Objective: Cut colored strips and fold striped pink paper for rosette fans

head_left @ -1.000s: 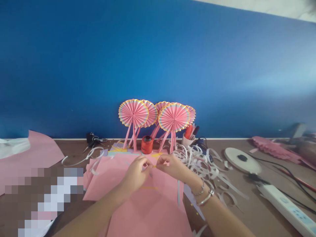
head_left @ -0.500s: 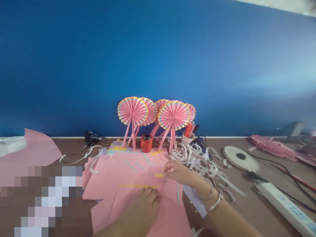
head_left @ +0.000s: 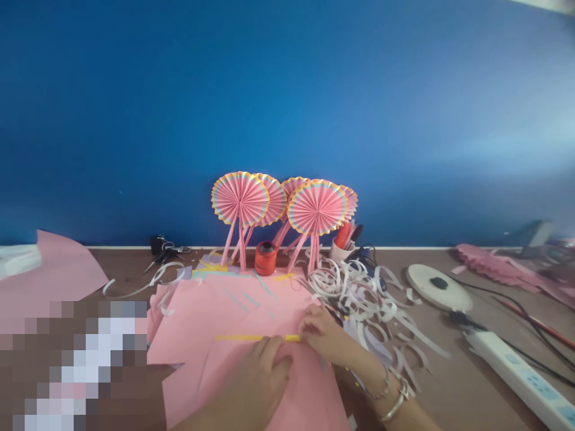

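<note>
A sheet of pink paper (head_left: pixel 296 389) lies in front of me on other pink sheets (head_left: pixel 188 311). Along its upper edge runs a long yellow strip (head_left: pixel 233 338). My left hand (head_left: pixel 260 377) rests on this sheet, its fingers lying forward at the strip and partly covering it. With fingertips pinched, my right hand (head_left: pixel 326 335) holds a short yellow paper strip (head_left: pixel 293 338) down at the same edge. The short strip lies in line with the long one, close to my left fingers. Several thin blue strips (head_left: pixel 251 300) are on the pink paper beyond.
Pleated pink paper fans (head_left: pixel 240 200) stand against the blue wall, behind a red spool (head_left: pixel 265 260). Curled white strips (head_left: pixel 354 284) pile up at right, near a cup of pens (head_left: pixel 340 251). Farther right are a white round device (head_left: pixel 438 287) and a power strip (head_left: pixel 521 371). Keys (head_left: pixel 166 251) lie back left.
My right hand has come down toward me, bringing the short yellow strip from above the sheet's edge to the edge. My left hand has stayed nearly in place.
</note>
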### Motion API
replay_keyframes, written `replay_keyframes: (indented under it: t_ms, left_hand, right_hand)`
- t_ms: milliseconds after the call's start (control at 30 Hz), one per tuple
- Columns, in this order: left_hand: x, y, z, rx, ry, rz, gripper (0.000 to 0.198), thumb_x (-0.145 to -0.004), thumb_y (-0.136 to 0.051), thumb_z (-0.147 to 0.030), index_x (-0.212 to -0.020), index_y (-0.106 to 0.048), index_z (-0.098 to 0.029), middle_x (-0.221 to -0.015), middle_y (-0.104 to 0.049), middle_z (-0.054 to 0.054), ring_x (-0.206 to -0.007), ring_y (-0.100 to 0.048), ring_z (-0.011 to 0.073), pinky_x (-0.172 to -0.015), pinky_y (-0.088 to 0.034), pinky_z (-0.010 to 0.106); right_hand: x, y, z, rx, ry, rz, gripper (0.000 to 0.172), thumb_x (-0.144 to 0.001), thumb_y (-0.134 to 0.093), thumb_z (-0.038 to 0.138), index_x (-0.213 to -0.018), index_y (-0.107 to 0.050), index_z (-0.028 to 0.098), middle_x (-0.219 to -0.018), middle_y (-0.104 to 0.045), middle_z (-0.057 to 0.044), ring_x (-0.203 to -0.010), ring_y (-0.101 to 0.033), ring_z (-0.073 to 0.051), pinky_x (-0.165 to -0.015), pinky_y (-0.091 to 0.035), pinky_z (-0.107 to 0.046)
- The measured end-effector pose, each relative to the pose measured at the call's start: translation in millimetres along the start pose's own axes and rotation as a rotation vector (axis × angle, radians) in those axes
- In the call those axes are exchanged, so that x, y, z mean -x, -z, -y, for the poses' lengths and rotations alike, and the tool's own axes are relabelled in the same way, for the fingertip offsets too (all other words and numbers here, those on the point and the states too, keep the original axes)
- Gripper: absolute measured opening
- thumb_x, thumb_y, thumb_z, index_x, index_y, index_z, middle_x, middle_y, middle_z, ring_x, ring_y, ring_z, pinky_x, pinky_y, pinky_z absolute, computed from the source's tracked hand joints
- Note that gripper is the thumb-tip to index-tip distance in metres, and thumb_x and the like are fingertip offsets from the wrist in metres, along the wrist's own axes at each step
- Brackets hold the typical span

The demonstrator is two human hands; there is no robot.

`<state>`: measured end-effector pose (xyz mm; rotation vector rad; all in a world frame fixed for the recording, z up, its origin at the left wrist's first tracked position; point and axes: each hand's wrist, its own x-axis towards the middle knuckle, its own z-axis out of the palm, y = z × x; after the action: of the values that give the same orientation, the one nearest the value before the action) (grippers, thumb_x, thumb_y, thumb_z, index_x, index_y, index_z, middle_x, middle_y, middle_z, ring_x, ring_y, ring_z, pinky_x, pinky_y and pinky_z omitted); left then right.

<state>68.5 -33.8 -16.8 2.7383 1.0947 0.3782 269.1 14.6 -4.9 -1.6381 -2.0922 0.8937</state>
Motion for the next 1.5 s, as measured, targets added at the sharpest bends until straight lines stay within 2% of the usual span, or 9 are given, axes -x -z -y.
replay_keyframes:
  t_ms: [267, 633, 767, 867, 1033, 1233, 1500]
  left_hand:
    - [0.3, 3.2, -0.9, 0.008, -0.008, 0.007, 0.027, -0.087, -0.043, -0.014, -0.108, -0.058, -0.019, -0.106, -0.053, 0.009, -0.09, -0.05, 0.0221, -0.078, -0.046, 0.036]
    - [0.5, -0.7, 0.9, -0.016, -0.02, -0.014, 0.028, -0.088, -0.042, -0.016, -0.111, -0.058, -0.018, -0.109, -0.054, 0.01, -0.094, -0.051, 0.0229, -0.082, -0.045, 0.037]
    - [1.7, -3.0, 2.0, -0.054, -0.023, -0.021, 0.029, -0.088, -0.041, -0.017, -0.111, -0.058, -0.019, -0.118, -0.054, 0.012, -0.098, -0.052, 0.0244, -0.084, -0.045, 0.038]
    - [1.4, -2.3, 3.5, -0.141, -0.105, -0.042, 0.03, -0.089, -0.039, -0.015, -0.112, -0.057, -0.017, -0.126, -0.051, 0.014, -0.112, -0.047, 0.027, -0.092, -0.039, 0.041]
    - [-1.2, -3.7, 7.0, -0.181, -0.242, 0.024, 0.029, -0.088, -0.039, -0.015, -0.111, -0.057, -0.015, -0.12, -0.058, 0.011, -0.124, -0.039, 0.026, -0.097, -0.032, 0.039]
    - [0.7, -19.1, 10.3, -0.166, -0.174, 0.041, 0.03, -0.087, -0.041, -0.019, -0.114, -0.055, -0.015, -0.131, -0.05, 0.013, -0.118, -0.043, 0.027, -0.095, -0.032, 0.041]
    - [0.5, -17.9, 7.6, -0.212, -0.172, 0.039, 0.03, -0.086, -0.043, -0.018, -0.114, -0.054, -0.014, -0.131, -0.051, 0.015, -0.117, -0.045, 0.0275, -0.095, -0.033, 0.04]
  right_hand:
    - [-0.9, 1.0, 4.6, 0.036, -0.039, 0.014, 0.016, -0.067, -0.051, 0.01, -0.058, -0.062, 0.017, -0.079, -0.054, -0.004, -0.086, -0.047, -0.019, -0.08, -0.035, -0.032]
    - [-2.5, 2.4, 6.5, 0.097, -0.013, 0.013, 0.016, -0.066, -0.049, 0.009, -0.058, -0.061, 0.017, -0.079, -0.054, -0.004, -0.084, -0.047, -0.019, -0.082, -0.036, -0.033]
    - [-2.9, 1.9, 5.5, 0.123, -0.002, 0.004, 0.016, -0.065, -0.049, 0.008, -0.059, -0.06, 0.017, -0.079, -0.055, -0.004, -0.083, -0.047, -0.018, -0.081, -0.036, -0.032]
    - [-3.1, 1.2, 4.9, 0.139, 0.017, -0.005, 0.016, -0.066, -0.049, 0.008, -0.059, -0.06, 0.017, -0.078, -0.054, -0.003, -0.082, -0.047, -0.018, -0.08, -0.036, -0.032]
    - [-2.3, 0.0, 5.8, 0.163, 0.021, -0.018, 0.016, -0.068, -0.049, 0.008, -0.059, -0.059, 0.017, -0.076, -0.054, -0.003, -0.081, -0.047, -0.018, -0.078, -0.036, -0.031]
    - [-1.5, -2.5, 3.4, 0.245, 0.003, -0.071, 0.016, -0.065, -0.048, 0.006, -0.058, -0.058, 0.017, -0.075, -0.056, -0.004, -0.08, -0.049, -0.018, -0.079, -0.036, -0.032]
    - [2.5, 4.5, -6.7, 0.255, -0.032, -0.087, 0.012, -0.063, -0.052, 0.009, -0.057, -0.058, 0.017, -0.074, -0.059, -0.005, -0.078, -0.051, -0.019, -0.08, -0.037, -0.033]
